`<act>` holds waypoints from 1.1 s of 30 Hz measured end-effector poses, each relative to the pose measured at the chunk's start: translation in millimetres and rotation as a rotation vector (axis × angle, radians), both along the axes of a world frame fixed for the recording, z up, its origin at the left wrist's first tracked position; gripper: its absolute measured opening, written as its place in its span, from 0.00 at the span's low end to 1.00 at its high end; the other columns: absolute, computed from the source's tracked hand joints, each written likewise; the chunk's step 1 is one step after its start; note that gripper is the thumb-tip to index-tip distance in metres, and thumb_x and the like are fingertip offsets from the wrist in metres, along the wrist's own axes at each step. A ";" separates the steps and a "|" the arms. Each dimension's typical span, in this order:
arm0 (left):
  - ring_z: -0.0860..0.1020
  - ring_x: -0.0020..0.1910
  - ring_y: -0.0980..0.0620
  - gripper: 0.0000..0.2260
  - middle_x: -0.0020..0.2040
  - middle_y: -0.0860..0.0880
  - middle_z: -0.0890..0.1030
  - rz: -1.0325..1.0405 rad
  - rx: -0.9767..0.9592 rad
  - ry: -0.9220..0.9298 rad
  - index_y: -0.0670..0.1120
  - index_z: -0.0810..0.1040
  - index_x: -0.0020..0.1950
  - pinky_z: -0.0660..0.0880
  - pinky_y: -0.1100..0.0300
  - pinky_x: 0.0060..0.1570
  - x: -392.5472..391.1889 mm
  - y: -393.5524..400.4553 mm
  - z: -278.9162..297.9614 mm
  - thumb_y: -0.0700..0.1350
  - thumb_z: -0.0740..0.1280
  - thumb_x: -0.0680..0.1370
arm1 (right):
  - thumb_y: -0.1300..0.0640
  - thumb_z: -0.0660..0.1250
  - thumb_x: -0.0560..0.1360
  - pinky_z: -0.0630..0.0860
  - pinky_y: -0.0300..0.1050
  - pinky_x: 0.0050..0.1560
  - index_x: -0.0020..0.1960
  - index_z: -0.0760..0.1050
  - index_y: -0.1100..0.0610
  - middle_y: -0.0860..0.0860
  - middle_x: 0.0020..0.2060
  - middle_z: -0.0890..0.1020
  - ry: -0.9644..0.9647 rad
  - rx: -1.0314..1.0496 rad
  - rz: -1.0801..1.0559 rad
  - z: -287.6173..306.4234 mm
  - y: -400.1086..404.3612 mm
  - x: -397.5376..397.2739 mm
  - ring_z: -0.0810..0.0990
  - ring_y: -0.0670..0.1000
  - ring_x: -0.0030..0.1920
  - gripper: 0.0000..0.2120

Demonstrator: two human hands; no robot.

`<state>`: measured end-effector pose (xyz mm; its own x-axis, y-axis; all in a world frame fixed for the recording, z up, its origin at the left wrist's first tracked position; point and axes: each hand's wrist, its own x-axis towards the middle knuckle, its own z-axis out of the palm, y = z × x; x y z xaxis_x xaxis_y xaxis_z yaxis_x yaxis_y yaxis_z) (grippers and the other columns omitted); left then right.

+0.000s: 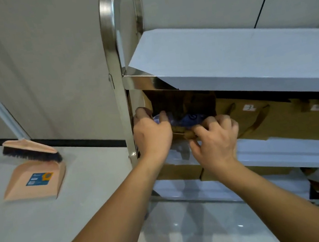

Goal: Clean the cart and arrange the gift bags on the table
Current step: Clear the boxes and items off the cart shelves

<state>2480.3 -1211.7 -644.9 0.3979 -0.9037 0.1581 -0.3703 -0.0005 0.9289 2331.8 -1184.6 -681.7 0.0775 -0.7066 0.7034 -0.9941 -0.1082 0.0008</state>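
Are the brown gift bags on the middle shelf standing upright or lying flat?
Lying flat: the brown gift bags rest on their broad sides, handles spread across them.

There were two bare hands, the left hand and the right hand. One steel cart carried three white-lined shelves. One dustpan and one brush lay nearby. Several brown gift bags overlapped, their exact number unclear.
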 end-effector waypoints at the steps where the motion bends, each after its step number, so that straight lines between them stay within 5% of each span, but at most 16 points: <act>1: 0.76 0.46 0.52 0.11 0.52 0.49 0.76 0.006 -0.008 -0.018 0.48 0.71 0.57 0.65 0.69 0.34 0.2 4.5 -0.6 0.48 0.70 0.79 | 0.52 0.77 0.67 0.69 0.59 0.53 0.46 0.84 0.54 0.56 0.44 0.80 -0.023 -0.057 0.045 -2.0 1.4 -0.6 0.71 0.62 0.52 0.10; 6: 0.72 0.48 0.57 0.15 0.54 0.53 0.71 0.027 -0.023 -0.009 0.52 0.69 0.58 0.66 0.74 0.35 -2.1 27.6 -8.6 0.40 0.70 0.77 | 0.64 0.72 0.71 0.76 0.51 0.48 0.45 0.83 0.61 0.54 0.42 0.82 -0.278 -0.140 0.461 -0.7 8.3 -0.4 0.79 0.55 0.47 0.03; 9: 0.73 0.50 0.56 0.16 0.57 0.53 0.71 0.042 -0.038 0.003 0.50 0.71 0.63 0.67 0.72 0.38 -5.8 35.0 -14.7 0.39 0.69 0.77 | 0.68 0.69 0.70 0.77 0.44 0.42 0.45 0.81 0.61 0.53 0.40 0.82 -0.320 -0.083 0.527 10.0 10.7 2.0 0.79 0.50 0.42 0.05; 14: 0.76 0.52 0.53 0.19 0.57 0.52 0.74 0.023 -0.041 0.066 0.54 0.67 0.60 0.78 0.61 0.47 -7.8 38.0 -20.8 0.36 0.68 0.77 | 0.68 0.70 0.71 0.76 0.43 0.41 0.53 0.82 0.61 0.56 0.46 0.81 -0.308 0.066 0.283 33.6 2.0 7.8 0.80 0.55 0.42 0.11; 18: 0.77 0.51 0.53 0.20 0.56 0.52 0.75 0.019 -0.046 0.085 0.54 0.67 0.59 0.77 0.65 0.44 -5.9 40.9 -21.9 0.34 0.69 0.76 | 0.60 0.71 0.74 0.78 0.52 0.55 0.67 0.76 0.52 0.54 0.58 0.79 -0.107 0.528 0.057 55.4 -13.6 24.3 0.79 0.58 0.56 0.21; 21: 0.76 0.49 0.54 0.21 0.55 0.52 0.74 0.013 -0.050 0.080 0.54 0.67 0.58 0.75 0.66 0.42 -4.7 39.7 -23.5 0.33 0.70 0.74 | 0.60 0.70 0.76 0.78 0.51 0.56 0.67 0.73 0.50 0.54 0.57 0.78 -0.069 0.783 -0.074 62.8 -27.4 36.7 0.79 0.58 0.57 0.21; 25: 0.75 0.49 0.53 0.17 0.53 0.52 0.73 0.051 -0.026 0.043 0.52 0.68 0.56 0.75 0.67 0.41 -3.1 33.4 -26.8 0.34 0.70 0.76 | 0.58 0.69 0.78 0.80 0.56 0.57 0.68 0.71 0.51 0.54 0.56 0.79 -0.104 0.866 -0.098 48.5 -39.4 39.3 0.80 0.58 0.57 0.20; 30: 0.73 0.43 0.55 0.08 0.47 0.53 0.73 0.123 0.027 -0.056 0.49 0.71 0.51 0.66 0.69 0.36 -1.7 27.0 -26.0 0.44 0.70 0.78 | 0.55 0.68 0.78 0.81 0.53 0.54 0.59 0.76 0.53 0.54 0.50 0.82 -0.194 0.854 -0.043 30.4 -23.8 31.9 0.81 0.57 0.51 0.09; 33: 0.76 0.44 0.53 0.05 0.46 0.52 0.77 0.164 0.168 -0.060 0.49 0.73 0.51 0.69 0.62 0.40 -0.5 33.7 -14.4 0.45 0.68 0.79 | 0.56 0.65 0.79 0.74 0.48 0.44 0.47 0.76 0.54 0.54 0.42 0.80 -0.252 0.895 -0.027 30.8 -2.1 30.4 0.81 0.60 0.49 0.03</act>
